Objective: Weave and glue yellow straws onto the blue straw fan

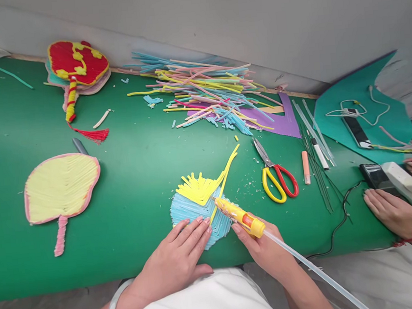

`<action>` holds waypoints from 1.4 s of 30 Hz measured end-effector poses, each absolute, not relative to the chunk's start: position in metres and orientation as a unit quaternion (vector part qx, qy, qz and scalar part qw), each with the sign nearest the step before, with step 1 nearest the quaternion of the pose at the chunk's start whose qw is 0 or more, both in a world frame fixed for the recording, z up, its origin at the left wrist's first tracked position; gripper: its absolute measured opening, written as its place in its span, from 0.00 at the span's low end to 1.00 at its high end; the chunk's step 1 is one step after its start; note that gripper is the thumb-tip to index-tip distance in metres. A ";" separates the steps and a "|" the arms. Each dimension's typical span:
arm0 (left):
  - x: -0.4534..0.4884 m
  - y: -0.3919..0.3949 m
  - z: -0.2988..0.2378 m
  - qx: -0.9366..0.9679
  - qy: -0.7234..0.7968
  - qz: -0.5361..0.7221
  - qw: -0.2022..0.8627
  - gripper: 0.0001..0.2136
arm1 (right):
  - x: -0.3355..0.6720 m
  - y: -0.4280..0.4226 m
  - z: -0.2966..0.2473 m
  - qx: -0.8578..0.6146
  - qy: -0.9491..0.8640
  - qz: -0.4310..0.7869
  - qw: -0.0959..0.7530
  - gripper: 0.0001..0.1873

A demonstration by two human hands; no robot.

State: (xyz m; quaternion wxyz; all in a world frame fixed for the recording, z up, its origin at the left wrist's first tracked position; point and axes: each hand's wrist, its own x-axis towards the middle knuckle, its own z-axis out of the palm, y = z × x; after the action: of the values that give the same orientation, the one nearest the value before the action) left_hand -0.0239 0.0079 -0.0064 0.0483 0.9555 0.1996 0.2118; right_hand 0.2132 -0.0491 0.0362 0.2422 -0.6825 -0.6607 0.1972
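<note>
Two hands work at the near edge of a green table (pixel 130 162). The left hand (pixel 179 254) lies flat, with its fingers close together, and its fingertips press on a round blue piece (pixel 182 212) made of thin strips. A pale bracelet (pixel 114 304) is on that wrist. The right hand (pixel 264 248) is wrapped around a yellow glue gun (pixel 233 211), and a long, cloudy white stick (pixel 315 271) pokes out of its back end. The gun's tip points at the blue piece, right by the yellow strips (pixel 196 187) on it; I cannot tell if the tip touches. These strips spread out like a little fan at the top, and some long ones reach up past the edge toward the scissors (pixel 275 169). The scissors lie a bit open, with one yellow handle and one red handle. Behind the blue piece is a big messy pile of colored strips (pixel 203 91), partly on top of a purple sheet (pixel 286 122). On the left side, a pale yellow fan (pixel 63 185) with a pink edge lies flat. Farther back, a red fan (pixel 90 63) with yellow flowers sits on other fans, and a red tassel (pixel 93 135) hangs from its handle. Far to the right, another person's hand (pixel 395 211) rests near a black cord (pixel 339 229).
</note>
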 end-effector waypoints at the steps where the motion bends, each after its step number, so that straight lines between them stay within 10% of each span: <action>1: -0.024 0.008 -0.006 0.956 0.199 0.209 0.050 0.30 | 0.213 -0.049 0.036 -0.682 -0.662 0.196 0.242 0.20; 42: -0.023 0.008 -0.007 0.954 0.200 0.218 0.045 0.29 | 0.223 -0.039 0.036 -0.716 -0.637 0.154 0.239 0.25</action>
State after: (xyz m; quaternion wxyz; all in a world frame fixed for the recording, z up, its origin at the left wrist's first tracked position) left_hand -0.0233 0.0084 -0.0070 0.0448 0.9543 0.1998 0.2178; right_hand 0.2234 -0.0392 0.0365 0.2387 -0.7164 -0.6372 0.1542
